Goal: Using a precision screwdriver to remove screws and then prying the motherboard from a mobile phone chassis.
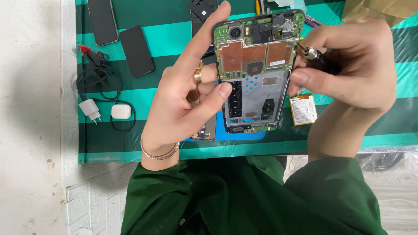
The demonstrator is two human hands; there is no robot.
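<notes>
While the left hand (183,100) holds the opened phone (257,69) upright by its edges, the right hand (348,65) pinches a screwdriver (315,55). Its tip touches the phone's right edge, just beside that grip.

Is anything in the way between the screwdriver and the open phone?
Nothing visible is. The right hand holds the small silver-tipped black screwdriver, whose tip meets the right edge of the opened black phone with its green circuit board showing. The left hand grips the phone's opposite side, clear of the tip.
</notes>
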